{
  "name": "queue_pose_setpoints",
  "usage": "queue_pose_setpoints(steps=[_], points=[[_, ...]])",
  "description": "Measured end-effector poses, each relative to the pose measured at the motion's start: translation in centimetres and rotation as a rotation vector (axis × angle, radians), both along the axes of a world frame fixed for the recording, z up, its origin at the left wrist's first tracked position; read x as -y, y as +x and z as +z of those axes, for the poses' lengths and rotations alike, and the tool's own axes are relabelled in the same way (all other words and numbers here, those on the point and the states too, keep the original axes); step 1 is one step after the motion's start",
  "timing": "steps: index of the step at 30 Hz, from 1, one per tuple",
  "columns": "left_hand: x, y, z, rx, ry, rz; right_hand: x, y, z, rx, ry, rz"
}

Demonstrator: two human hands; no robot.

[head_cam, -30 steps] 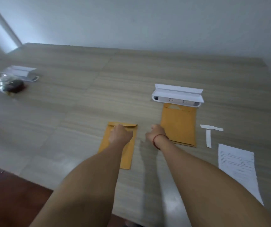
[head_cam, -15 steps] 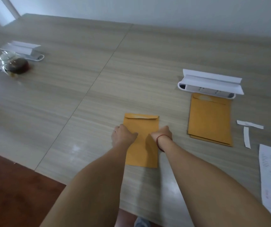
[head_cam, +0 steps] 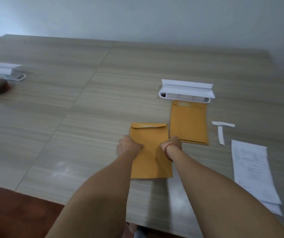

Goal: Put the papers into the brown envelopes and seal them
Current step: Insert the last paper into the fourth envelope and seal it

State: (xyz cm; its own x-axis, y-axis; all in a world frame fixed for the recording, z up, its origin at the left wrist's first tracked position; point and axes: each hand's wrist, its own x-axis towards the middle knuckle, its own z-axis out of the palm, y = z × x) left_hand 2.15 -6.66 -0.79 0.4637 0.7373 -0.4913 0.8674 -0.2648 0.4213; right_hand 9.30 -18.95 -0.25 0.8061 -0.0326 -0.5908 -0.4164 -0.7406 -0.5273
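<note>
Resting at the two long edges of a brown envelope [head_cam: 150,157], the left hand [head_cam: 130,146] and right hand [head_cam: 171,143] show only their backs with the fingers tucked under. I cannot tell whether they pinch it or merely press, though either way they seem to steady it flat on the bench [head_cam: 86,103], flap end at 12 o'clock. Spare envelopes [head_cam: 188,122] lie just beside at 1 o'clock, two white strips [head_cam: 221,137] at 2, and the papers [head_cam: 252,169] at 3, handy for the right hand.

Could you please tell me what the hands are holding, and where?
Both the left hand and right hand hold the flat brown paper envelope by its side edges.
</note>
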Motion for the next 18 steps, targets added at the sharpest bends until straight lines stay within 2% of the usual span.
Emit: queue_pose_setpoints(steps=[4, 10, 15, 18], points=[[6.9, 1.9, 0.2, 0.020, -0.008, -0.117, 7.7, 0.9, 0.5, 0.072, -0.062, -0.038], [15.5, 2.5, -1.3, -0.032, -0.023, -0.261, 16.5, 0.0, -1.2, 0.061, -0.132, -0.084], [18.6, 1.5, -2.7, -0.138, 0.027, -0.263, 19.5, -1.2, -2.4, 0.064, -0.264, 0.012], [19.0, 1.6, -2.6, -0.099, 0.163, -0.319, 19.7, -0.8, -2.8, 0.156, -0.369, 0.103]])
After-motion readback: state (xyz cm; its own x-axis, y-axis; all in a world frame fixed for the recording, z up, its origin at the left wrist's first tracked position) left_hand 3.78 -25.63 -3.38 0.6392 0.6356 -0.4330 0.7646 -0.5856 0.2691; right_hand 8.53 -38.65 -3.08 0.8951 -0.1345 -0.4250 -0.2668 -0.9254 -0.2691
